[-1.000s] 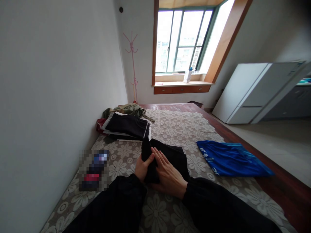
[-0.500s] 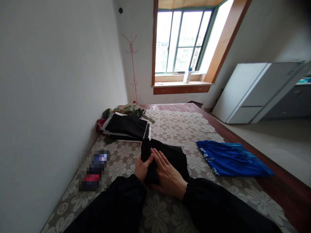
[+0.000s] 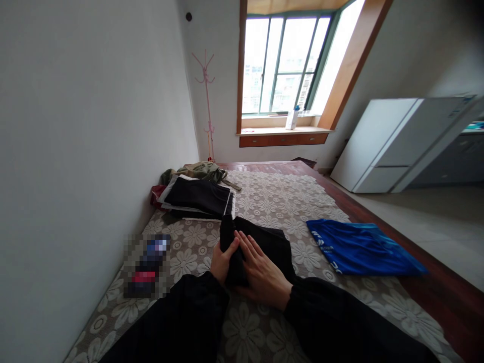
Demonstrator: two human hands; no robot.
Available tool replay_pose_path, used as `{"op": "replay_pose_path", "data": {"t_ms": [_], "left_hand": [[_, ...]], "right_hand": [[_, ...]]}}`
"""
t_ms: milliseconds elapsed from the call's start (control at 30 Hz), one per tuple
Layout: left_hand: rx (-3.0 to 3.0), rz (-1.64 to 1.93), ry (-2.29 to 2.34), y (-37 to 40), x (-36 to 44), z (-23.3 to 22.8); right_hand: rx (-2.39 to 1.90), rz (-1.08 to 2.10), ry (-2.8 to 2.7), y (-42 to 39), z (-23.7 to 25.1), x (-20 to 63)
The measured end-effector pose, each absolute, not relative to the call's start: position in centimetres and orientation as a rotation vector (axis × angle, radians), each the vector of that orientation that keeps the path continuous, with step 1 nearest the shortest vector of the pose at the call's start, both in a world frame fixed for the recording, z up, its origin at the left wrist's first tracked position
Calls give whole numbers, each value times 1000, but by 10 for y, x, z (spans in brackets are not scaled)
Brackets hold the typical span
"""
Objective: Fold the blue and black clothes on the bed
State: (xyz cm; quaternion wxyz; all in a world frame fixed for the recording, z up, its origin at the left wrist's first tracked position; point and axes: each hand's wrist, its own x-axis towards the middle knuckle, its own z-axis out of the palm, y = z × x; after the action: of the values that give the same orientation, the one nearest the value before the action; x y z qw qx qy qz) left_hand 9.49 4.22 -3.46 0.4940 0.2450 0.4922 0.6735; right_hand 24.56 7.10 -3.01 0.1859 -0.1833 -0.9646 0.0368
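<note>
A black garment (image 3: 266,239) lies on the floral bed cover in front of me, partly folded, with one part raised and a gathered, waistband-like edge at its left end. My left hand (image 3: 222,259) is closed on that raised part, its thumb on the near face and its fingers mostly hidden behind the cloth. Against the same part rests my right hand (image 3: 262,275), flat, with its fingers stretched out side by side. The two hands almost meet at the fingertips.
Farther left, folded black and white clothes (image 3: 196,197) lie beside an olive cloth item (image 3: 200,171). A blurred-out item (image 3: 146,264) is by the wall. On the right a blue garment (image 3: 359,247) lies flat near the wooden bed edge (image 3: 427,297). A white refrigerator (image 3: 389,141) stands beyond.
Almost nothing differs. Both hands keep their places on the black garment, and the view has shifted very slightly.
</note>
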Motion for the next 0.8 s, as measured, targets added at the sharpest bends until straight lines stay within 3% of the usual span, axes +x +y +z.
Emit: {"op": "replay_pose_path", "data": {"t_ms": [800], "left_hand": [[559, 1626, 1180, 41, 95, -36]], "right_hand": [[-506, 124, -2697, 72, -26, 245]]}}
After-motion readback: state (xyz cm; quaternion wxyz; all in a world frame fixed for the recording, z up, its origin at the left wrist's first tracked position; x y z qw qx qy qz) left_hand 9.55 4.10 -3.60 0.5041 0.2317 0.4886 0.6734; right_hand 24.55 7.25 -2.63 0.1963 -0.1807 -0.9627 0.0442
